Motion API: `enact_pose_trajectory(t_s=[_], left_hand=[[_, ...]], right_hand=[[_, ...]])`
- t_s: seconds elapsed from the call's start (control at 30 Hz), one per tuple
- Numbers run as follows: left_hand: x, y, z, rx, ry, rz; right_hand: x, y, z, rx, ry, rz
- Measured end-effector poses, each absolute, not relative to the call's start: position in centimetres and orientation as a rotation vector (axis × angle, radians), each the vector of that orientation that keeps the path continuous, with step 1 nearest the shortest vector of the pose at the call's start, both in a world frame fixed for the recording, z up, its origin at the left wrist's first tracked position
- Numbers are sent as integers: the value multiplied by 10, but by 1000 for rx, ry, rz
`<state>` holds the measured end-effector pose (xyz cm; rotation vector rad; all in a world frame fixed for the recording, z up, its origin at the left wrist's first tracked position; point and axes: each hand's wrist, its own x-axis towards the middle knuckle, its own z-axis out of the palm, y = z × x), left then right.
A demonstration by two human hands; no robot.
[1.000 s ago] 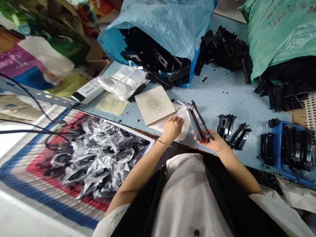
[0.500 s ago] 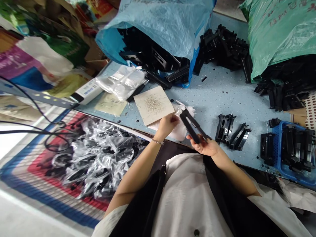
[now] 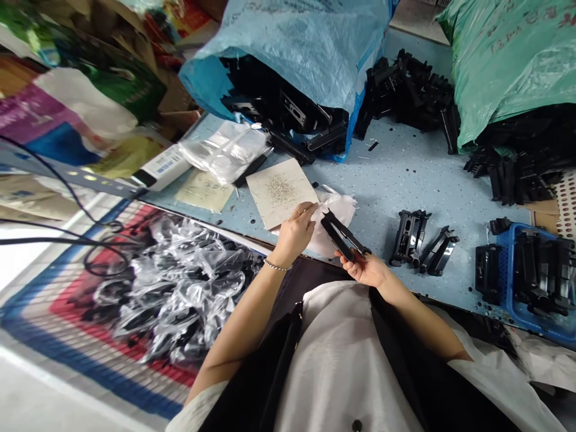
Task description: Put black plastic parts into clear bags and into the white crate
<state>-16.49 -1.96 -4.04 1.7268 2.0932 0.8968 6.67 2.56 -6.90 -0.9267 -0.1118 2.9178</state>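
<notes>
My right hand (image 3: 369, 270) grips the lower end of a long black plastic part (image 3: 339, 235) that has two parallel bars with a gap between them. The part tilts up and to the left over a white plastic bag (image 3: 344, 210). Beside it my left hand (image 3: 296, 233) has its fingers drawn together at the lower right edge of a pale square board (image 3: 265, 207). Tiny grains or small pieces (image 3: 279, 188) lie scattered on that board. Whatever the left fingertips may hold is too small or hidden to make out.
Black parts fill a blue bag (image 3: 310, 54), a green bag (image 3: 513, 66) and a blue basket (image 3: 508, 282). Two black assemblies (image 3: 408, 237) lie right of my hands. Clear packets (image 3: 225, 147) sit behind the board. Bagged parts (image 3: 180, 288) are heaped lower left.
My left hand has turned more palm-down, its fingers reaching to the board's edge. My right hand and the black part have shifted slightly left.
</notes>
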Motion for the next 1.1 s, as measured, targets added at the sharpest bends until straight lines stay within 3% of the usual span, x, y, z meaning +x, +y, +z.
enact_pose_trajectory(t_s=[0.13, 0.33, 0.4, 0.57, 0.67, 0.8, 0.93, 1.1], left_hand=[[-139, -48, -22, 2067, 1666, 980], [-94, -71, -20, 2090, 1379, 1099], [-92, -75, -17, 2088, 1442, 1086], [-148, -132, 25, 1794, 1853, 969], [-232, -186, 31, 1613, 2157, 823], [-347, -238, -9, 1443, 2620, 588], [-387, -238, -39, 1254, 2876, 386], [-280, -146, -34, 1204, 2566, 563]], right_hand=[[60, 32, -72, -961, -562, 2755], [60, 23, -47, -1183, -1585, 1892], [64, 14, -34, -1152, -1899, 1645], [102, 31, 2, -867, -2292, 1599], [142, 75, 18, -1072, -2515, 1001], [176, 136, 21, -1140, -2886, 430], [177, 164, 18, -904, -3124, 358], [152, 171, 19, -780, -3216, 800]])
